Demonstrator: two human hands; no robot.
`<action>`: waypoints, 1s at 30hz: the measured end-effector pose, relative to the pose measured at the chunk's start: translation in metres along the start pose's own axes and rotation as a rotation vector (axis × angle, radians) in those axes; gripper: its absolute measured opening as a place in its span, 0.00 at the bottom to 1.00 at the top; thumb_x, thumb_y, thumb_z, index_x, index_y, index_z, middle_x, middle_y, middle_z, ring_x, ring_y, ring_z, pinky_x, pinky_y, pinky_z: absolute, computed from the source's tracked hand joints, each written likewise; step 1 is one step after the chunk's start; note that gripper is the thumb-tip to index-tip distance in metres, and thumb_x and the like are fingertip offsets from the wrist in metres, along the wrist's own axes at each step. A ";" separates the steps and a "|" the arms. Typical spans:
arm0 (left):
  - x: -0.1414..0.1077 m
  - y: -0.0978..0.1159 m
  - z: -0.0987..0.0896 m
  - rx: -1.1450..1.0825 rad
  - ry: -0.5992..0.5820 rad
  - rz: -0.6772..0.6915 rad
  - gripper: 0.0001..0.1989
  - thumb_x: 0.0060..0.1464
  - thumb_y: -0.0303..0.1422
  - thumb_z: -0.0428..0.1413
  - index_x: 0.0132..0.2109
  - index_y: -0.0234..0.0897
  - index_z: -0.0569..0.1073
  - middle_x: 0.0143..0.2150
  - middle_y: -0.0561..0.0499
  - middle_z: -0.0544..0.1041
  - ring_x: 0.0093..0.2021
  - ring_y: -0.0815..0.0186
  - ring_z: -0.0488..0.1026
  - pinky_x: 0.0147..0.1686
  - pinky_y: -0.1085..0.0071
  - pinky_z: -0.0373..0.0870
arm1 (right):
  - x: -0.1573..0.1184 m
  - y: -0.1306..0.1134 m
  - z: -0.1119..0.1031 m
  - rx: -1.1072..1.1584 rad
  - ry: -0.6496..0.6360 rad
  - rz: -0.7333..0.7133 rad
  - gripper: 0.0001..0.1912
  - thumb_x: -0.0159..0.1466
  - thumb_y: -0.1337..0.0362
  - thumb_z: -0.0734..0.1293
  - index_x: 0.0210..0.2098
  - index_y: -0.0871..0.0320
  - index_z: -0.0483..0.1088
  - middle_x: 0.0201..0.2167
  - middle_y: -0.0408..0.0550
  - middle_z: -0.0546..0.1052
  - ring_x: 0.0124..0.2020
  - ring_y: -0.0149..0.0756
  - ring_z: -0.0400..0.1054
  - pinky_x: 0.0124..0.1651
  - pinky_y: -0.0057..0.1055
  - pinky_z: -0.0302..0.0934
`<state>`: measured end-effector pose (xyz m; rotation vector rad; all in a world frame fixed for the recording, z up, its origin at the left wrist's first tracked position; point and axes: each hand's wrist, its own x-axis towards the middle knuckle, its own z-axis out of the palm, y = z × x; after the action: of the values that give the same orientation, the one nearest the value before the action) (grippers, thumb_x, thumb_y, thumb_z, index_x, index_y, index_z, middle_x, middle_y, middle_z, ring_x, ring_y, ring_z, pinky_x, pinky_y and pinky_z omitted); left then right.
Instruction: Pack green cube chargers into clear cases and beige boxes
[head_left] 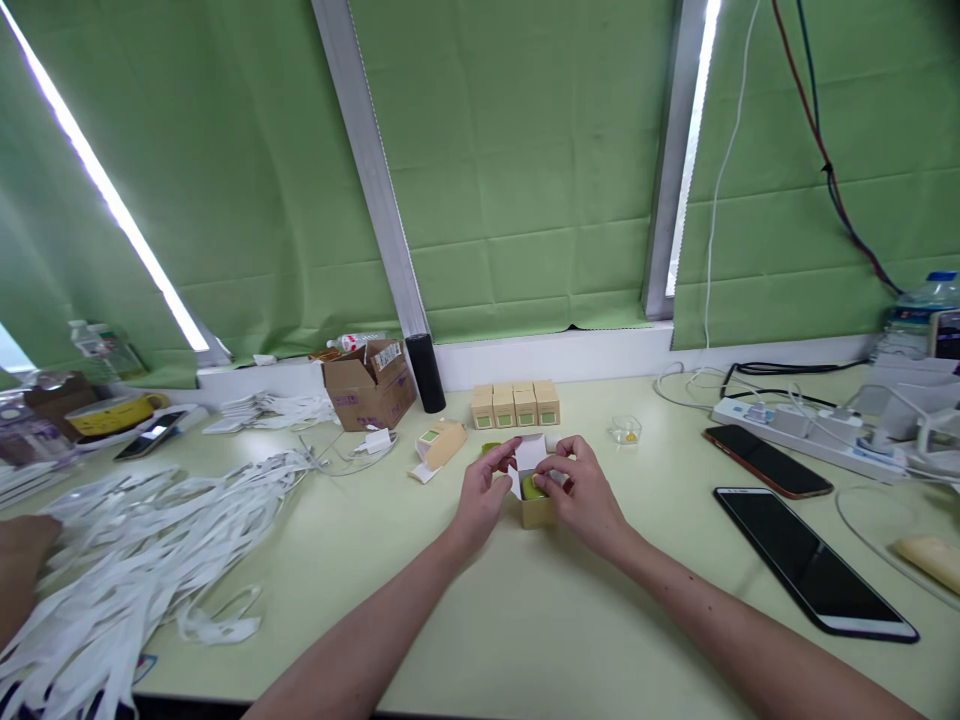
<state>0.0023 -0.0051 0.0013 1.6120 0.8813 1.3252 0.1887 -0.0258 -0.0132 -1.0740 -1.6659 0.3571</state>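
Observation:
A small kraft box (538, 514) with its white-lined lid up stands on the table between my hands. Inside its opening sits a round green item (531, 488). My left hand (484, 492) holds the left side of the box, thumb and fingers at the raised flap. The fingers of my right hand (581, 492) are pinched at the green item, over the box's right side. Another green thing (490, 448) shows partly behind my left fingers. Behind the hands, several closed kraft boxes (515, 405) stand in a row. An opened kraft box (441, 447) lies tilted to the left.
White straps (172, 540) cover the table's left side, near another person's arm (22, 570). A cardboard carton (371, 385) and black cylinder (425, 373) stand behind. A clear container (625, 430), phones (814, 560) and a power strip (810, 425) are to the right.

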 end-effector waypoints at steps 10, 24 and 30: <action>0.000 -0.003 -0.001 0.017 -0.005 0.023 0.31 0.49 0.27 0.55 0.62 0.38 0.78 0.53 0.44 0.79 0.49 0.59 0.72 0.56 0.60 0.68 | 0.001 0.016 0.010 0.100 0.029 0.063 0.08 0.63 0.66 0.71 0.30 0.49 0.81 0.39 0.50 0.67 0.43 0.45 0.71 0.33 0.39 0.73; -0.002 0.002 0.000 0.006 0.003 -0.005 0.27 0.54 0.32 0.58 0.61 0.37 0.78 0.55 0.42 0.80 0.52 0.56 0.72 0.57 0.59 0.68 | 0.009 0.014 -0.003 0.471 0.012 0.339 0.18 0.69 0.45 0.63 0.48 0.51 0.69 0.44 0.50 0.73 0.44 0.43 0.71 0.27 0.31 0.71; -0.001 -0.001 0.000 0.001 0.002 0.003 0.24 0.57 0.36 0.60 0.60 0.37 0.78 0.54 0.41 0.79 0.51 0.56 0.72 0.57 0.59 0.68 | 0.012 0.023 0.001 0.515 -0.005 0.475 0.19 0.61 0.50 0.66 0.48 0.51 0.65 0.39 0.44 0.69 0.34 0.37 0.71 0.24 0.27 0.65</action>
<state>0.0019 -0.0058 -0.0003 1.6140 0.8815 1.3286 0.1987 -0.0037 -0.0224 -1.0539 -1.2056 1.0350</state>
